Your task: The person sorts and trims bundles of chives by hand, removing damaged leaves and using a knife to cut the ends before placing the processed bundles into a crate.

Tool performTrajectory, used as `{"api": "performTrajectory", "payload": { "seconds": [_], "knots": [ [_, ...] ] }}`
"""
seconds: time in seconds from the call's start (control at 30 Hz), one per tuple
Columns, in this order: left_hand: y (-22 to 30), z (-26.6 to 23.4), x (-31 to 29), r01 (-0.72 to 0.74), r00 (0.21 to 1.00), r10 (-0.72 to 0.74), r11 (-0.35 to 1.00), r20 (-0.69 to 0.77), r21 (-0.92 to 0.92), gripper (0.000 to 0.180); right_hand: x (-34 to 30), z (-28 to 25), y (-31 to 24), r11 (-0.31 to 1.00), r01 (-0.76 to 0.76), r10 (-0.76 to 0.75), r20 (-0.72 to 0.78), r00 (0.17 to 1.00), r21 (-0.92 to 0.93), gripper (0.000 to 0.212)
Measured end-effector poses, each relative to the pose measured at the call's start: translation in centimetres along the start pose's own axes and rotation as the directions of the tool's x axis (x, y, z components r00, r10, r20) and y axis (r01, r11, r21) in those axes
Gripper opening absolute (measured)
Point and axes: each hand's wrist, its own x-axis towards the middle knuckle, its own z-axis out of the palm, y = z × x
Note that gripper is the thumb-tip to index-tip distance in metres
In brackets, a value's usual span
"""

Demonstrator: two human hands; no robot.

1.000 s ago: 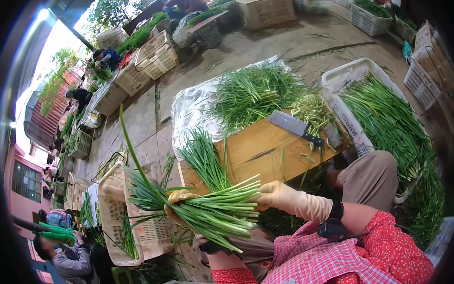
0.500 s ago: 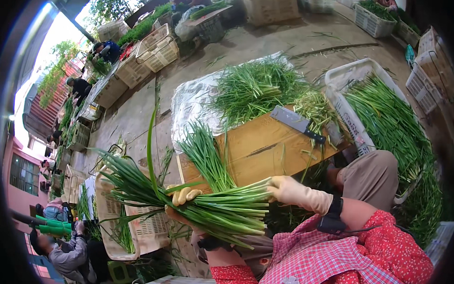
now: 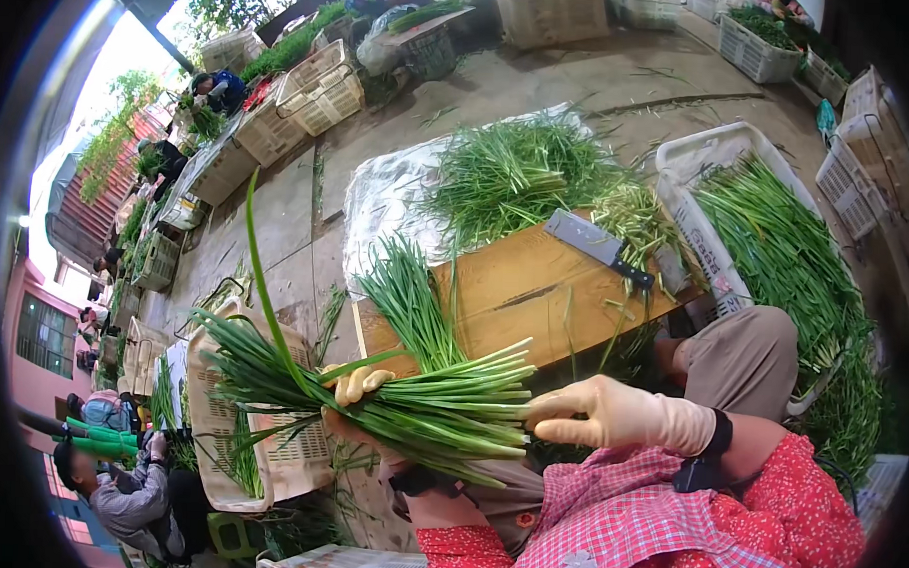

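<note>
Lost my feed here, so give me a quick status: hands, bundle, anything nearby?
Left hand grips green onion bundle. Right hand, gloved, at its cut ends. Cleaver on wooden board ahead.

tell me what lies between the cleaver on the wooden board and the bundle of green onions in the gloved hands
In the head view, a smaller loose bunch of green stalks lies on the bare wooden board, between the cleaver and the held bundle of green onions.

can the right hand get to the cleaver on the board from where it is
Probably yes. The right hand only rests against the cut ends of the bunch of green onions, and bare wooden board lies between it and the cleaver.
</note>
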Motion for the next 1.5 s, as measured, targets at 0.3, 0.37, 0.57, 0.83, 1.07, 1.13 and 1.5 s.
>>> {"api": "performTrajectory", "payload": {
  "seconds": [0.3,0.37,0.57,0.83,1.07,1.13,1.5],
  "knots": [
    [-0.2,-0.5,-0.1,0.025,0.999,-0.025,1.000,0.026,-0.008,0.040,2.3,2.3,-0.1,0.978,-0.187,0.192,-0.057,0.980,0.094,0.032],
    [0.3,-0.1,-0.1,0.013,0.999,-0.013,1.000,0.034,0.004,0.041,2.5,2.4,-0.1,0.981,-0.143,0.147,-0.016,0.989,0.133,0.029],
    [0.0,-0.6,0.1,0.035,0.997,-0.036,0.999,0.068,0.013,0.042,2.7,2.9,0.7,0.965,-0.179,0.190,-0.044,0.981,0.191,0.023],
    [1.1,-0.5,0.2,-0.022,0.993,0.019,0.999,0.117,0.025,0.036,2.3,0.9,2.3,0.887,-0.054,0.068,0.014,0.998,-0.459,0.033],
    [2.7,-1.8,0.9,-0.040,0.987,0.050,0.997,0.150,-0.070,0.028,-4.6,-3.8,20.4,0.154,-0.205,0.884,0.043,0.465,-0.967,0.026],
    [2.9,-1.8,1.0,-0.082,0.975,0.094,0.995,0.202,-0.064,0.031,-4.9,-3.7,20.2,0.222,-0.260,0.760,0.000,0.650,-0.940,0.023],
    [2.5,-2.1,1.1,-0.043,0.984,0.051,0.998,0.171,-0.052,0.029,3.1,-1.4,3.7,0.995,-0.050,0.068,0.225,0.972,-0.084,0.046]
  ]
}}
